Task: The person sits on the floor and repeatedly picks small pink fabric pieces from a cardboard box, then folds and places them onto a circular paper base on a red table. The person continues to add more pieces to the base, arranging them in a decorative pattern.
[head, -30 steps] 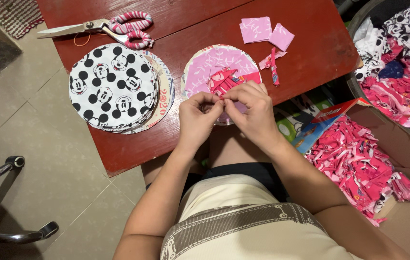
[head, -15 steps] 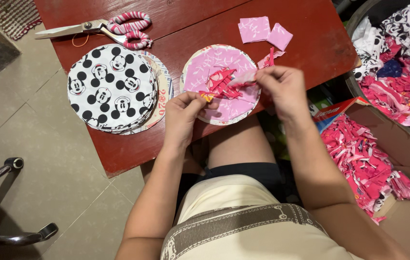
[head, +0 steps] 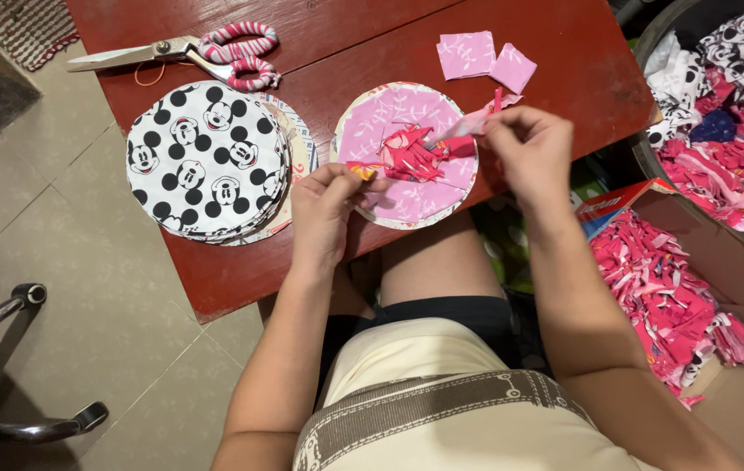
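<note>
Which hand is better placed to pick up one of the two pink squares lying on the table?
Probably the right hand: it is close beside the pink squares, while the left hand is farther away.

Table (head: 564,61) looks like painted wood, dark red with a slight sheen and visible grain. The scissors (head: 175,52) have bare shiny metal blades, handles wrapped in pink striped cloth. Both round stacks, the spotted one (head: 206,157) and the pink one (head: 407,148), are matt cotton-looking fabric. The box (head: 730,253) on the right is plain matt cardboard, full of soft cloth scraps (head: 668,305). Floor (head: 66,270) is smooth dull tile.
</note>
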